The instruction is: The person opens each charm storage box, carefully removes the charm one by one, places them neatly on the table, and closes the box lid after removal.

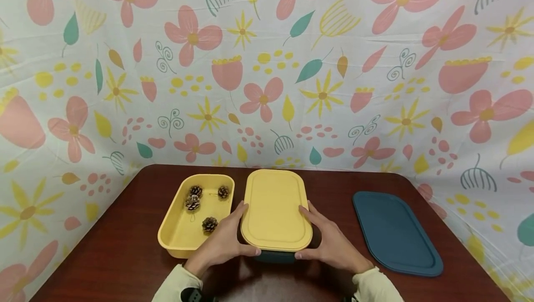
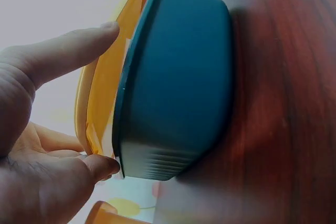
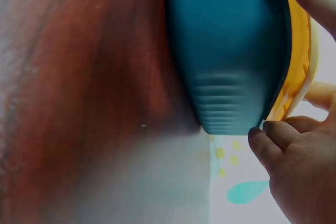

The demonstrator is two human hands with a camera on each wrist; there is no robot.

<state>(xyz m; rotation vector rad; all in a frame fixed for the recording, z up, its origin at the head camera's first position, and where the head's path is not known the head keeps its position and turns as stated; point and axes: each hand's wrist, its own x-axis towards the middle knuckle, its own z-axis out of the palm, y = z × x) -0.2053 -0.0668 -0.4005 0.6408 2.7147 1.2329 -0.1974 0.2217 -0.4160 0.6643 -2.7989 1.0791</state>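
A yellow lid (image 1: 276, 209) lies over a dark blue box (image 2: 181, 72) at the middle of the table. In both wrist views its edge sits at the blue rim, with a slanting gap showing on the near side in the left one. My left hand (image 1: 227, 239) holds the lid's left side, thumb at the near corner and fingers along the edge. On the opposite side my right hand (image 1: 331, 244) grips it the same way, its fingertips (image 3: 262, 142) right at the box's rim. From the head, the lid hides the inside of the box.
To the left stands an open yellow box (image 1: 173, 228) with several pine cones (image 1: 193, 202) in it, close beside my left hand. A flat dark blue lid (image 1: 398, 232) lies on the right of the brown table (image 1: 333, 184). Floral cloth (image 1: 267, 61) hangs behind.
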